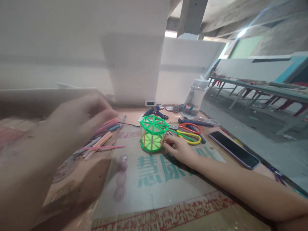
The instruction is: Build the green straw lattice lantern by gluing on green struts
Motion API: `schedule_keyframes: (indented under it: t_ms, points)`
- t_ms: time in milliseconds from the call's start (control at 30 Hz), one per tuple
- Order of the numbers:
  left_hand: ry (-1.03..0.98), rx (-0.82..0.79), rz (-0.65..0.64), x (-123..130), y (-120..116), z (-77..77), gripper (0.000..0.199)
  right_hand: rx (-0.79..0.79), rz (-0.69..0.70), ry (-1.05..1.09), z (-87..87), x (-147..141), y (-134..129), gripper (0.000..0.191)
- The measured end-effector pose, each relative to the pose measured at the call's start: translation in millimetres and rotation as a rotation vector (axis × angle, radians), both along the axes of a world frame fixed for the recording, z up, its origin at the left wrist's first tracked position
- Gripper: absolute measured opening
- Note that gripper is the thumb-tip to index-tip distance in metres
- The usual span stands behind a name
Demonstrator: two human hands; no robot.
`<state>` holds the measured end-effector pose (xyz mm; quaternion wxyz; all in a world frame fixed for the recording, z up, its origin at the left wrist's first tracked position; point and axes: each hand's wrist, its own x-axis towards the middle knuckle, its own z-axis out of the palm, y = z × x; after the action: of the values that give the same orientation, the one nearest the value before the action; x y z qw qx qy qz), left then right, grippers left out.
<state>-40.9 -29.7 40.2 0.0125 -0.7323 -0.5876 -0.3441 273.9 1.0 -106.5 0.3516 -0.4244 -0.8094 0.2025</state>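
A small drum-shaped frame (152,150) stands upright on the printed cardboard sheet (154,199); its top is a green spoked ring, its base is green, and thin brown posts join them. My right hand (175,148) touches its right side, with thumb and fingers pinched near a post; whether something small is between them is hidden. Raised at the left, above the loose sticks, my left hand (89,112) is smeared by motion, and anything in it cannot be made out.
Pink, orange and blue sticks (101,144) lie left of the sheet. Behind the frame is a blue glue gun (154,112). Red and yellow-handled tools (190,134), a bottle (195,98) and a phone (233,149) are at the right. A white board (134,64) stands behind.
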Motion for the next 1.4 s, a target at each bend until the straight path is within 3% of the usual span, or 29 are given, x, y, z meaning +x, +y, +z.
schedule_keyframes:
  t_ms: [200,400,567,767,933,1100,1200,1300,1400]
  points:
    - [0.179,0.022,-0.151,6.5,23.3,-13.6,0.044,0.108,0.077,-0.064,-1.6,-0.3,-4.9,0.015]
    - [0.162,-0.045,-0.190,11.3,33.1,-36.1,0.036,0.255,0.235,-0.134,-2.8,-1.4,-16.3,0.014]
    - [0.023,-0.070,-0.207,19.2,39.6,-45.8,0.039,0.450,0.325,-0.149,1.2,-2.5,-21.7,0.017]
    - [-0.430,-0.375,-0.470,28.3,45.3,-59.4,0.056,0.534,0.379,-0.178,5.8,-4.3,-26.6,0.020]
    - [-0.318,-0.466,-0.506,23.9,54.2,-69.2,0.058,0.507,0.415,-0.158,6.7,-4.8,-27.2,0.018]
    - [-0.381,-0.527,-0.599,21.7,57.9,-73.1,0.052,0.483,0.428,-0.171,6.3,-3.3,-26.4,0.014]
    - [-0.406,-0.506,-0.631,26.5,54.8,-70.4,0.047,0.443,0.436,-0.201,6.2,-2.4,-25.6,0.014]
    - [-0.413,-0.369,-0.541,31.0,44.5,-61.2,0.047,0.464,0.429,-0.220,6.9,-3.2,-26.1,0.013]
    - [-0.191,-0.156,-0.453,32.8,27.0,-48.5,0.040,0.554,0.428,-0.181,9.5,-6.1,-28.6,0.013]
